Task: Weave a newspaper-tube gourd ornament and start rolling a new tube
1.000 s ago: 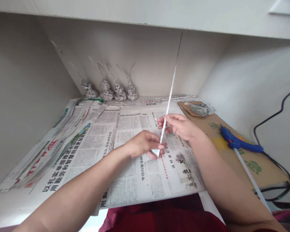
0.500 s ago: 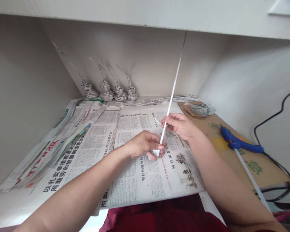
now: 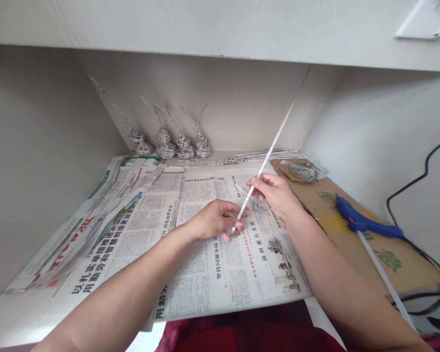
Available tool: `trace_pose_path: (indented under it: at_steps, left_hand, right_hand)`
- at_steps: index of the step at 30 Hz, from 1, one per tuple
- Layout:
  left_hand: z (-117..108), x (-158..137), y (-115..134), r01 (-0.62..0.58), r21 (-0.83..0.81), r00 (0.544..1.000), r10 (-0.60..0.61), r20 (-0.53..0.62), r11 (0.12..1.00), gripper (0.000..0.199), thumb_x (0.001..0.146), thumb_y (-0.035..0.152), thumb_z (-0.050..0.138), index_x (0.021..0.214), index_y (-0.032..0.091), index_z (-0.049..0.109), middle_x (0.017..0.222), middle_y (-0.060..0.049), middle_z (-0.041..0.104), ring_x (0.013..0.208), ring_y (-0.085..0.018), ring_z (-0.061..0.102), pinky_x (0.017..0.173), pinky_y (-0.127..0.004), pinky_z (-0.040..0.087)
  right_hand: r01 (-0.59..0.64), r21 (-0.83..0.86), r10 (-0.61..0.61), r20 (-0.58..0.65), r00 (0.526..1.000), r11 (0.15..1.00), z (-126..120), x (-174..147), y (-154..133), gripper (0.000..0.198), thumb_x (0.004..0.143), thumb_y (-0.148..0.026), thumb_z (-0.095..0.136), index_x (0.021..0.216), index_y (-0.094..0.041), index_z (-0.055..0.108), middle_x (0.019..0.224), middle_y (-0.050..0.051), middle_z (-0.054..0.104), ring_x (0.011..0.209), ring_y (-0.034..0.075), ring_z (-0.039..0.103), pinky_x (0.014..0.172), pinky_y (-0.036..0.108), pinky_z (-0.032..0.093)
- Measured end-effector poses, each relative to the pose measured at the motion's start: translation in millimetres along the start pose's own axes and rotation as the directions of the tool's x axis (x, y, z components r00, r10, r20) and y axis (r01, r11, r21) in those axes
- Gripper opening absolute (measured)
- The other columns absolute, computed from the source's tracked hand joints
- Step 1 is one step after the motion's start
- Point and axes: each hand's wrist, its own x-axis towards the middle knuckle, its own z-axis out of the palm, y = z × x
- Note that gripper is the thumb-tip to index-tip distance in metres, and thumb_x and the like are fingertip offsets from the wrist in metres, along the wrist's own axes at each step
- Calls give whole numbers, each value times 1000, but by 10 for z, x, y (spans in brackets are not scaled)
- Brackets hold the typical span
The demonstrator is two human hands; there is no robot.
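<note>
A long thin rolled paper tube slants up and to the right, its upper part narrowing to a dark thin tip. My left hand pinches its lower end between thumb and fingers. Higher up, my right hand grips the same tube with fingertips closed on it. A thin pale strip shows beside the right fingers; I cannot tell whether it joins the tube. Beneath both hands lie spread newspaper sheets covered in print.
Several gourd-shaped woven paper pieces stand along the back wall. Thin paper tubes lie beside them. At right, a blue glue gun with a black cord rests on cardboard, near crumpled paper. A shelf edge overhangs above.
The tube leans further to the right than before. Both hands keep hold of it, with the left fingers shifted at its lower end. The camera view has tilted up slightly.
</note>
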Motion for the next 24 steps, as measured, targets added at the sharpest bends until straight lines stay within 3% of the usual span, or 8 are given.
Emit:
trace_pose_path:
  at_steps: [4,6,8,10,14,20,24]
  left_hand:
    - [-71,-50,61,-37,353,982,99,-159,935,33,79,20,59,111,21,67,78,-3,67,70,-17,61,57,-27,49]
    - [-109,-104,104,-3,586,948,188,-255,811,28,78,19,58,104,23,70,82,-4,70,75,-19,62,68,-30,47]
    - [-157,-186,135,53,718,929,230,-291,694,29,78,19,57,102,26,71,86,-4,72,81,-21,64,74,-32,45]
    - [-222,-304,138,88,747,931,211,-296,659,31,79,19,56,105,28,71,89,-4,73,83,-23,65,75,-32,44]
    - [-388,-640,39,129,701,927,165,-336,701,33,80,23,57,110,29,70,99,-3,74,92,-23,66,80,-31,45]
    - [-567,-1137,-192,144,586,846,208,-491,798,37,79,22,61,115,27,68,96,-3,73,88,-20,67,83,-30,46]
    - [-605,-1329,-267,141,576,812,239,-532,805,34,75,21,67,108,28,70,96,-1,73,93,-20,66,85,-30,45]
  right_hand:
    - [29,2,-29,-25,999,1000,37,19,48,35,68,-49,79,72,-15,69,61,1,63,53,10,52,43,22,30]
    - [32,-1,-32,-17,999,999,55,27,80,35,68,-48,79,73,-16,68,59,0,62,53,11,53,43,22,31]
    - [26,-5,-26,12,1000,1000,85,21,107,35,67,-48,80,73,-16,67,59,0,61,53,11,53,43,22,31]
    - [-4,-4,4,69,998,1000,133,-6,121,34,67,-47,80,74,-16,67,59,-1,61,51,10,51,43,22,31]
    - [-47,-45,57,265,963,998,282,-134,90,31,72,-45,77,82,-18,70,61,-1,64,50,8,49,45,22,34]
    - [-14,-178,96,461,882,984,565,-384,-78,30,76,-44,74,94,-19,73,76,4,71,69,14,62,56,24,45]
    - [33,-206,71,479,875,978,724,-542,-152,27,78,-43,72,94,-21,73,77,3,71,68,14,62,58,26,48]
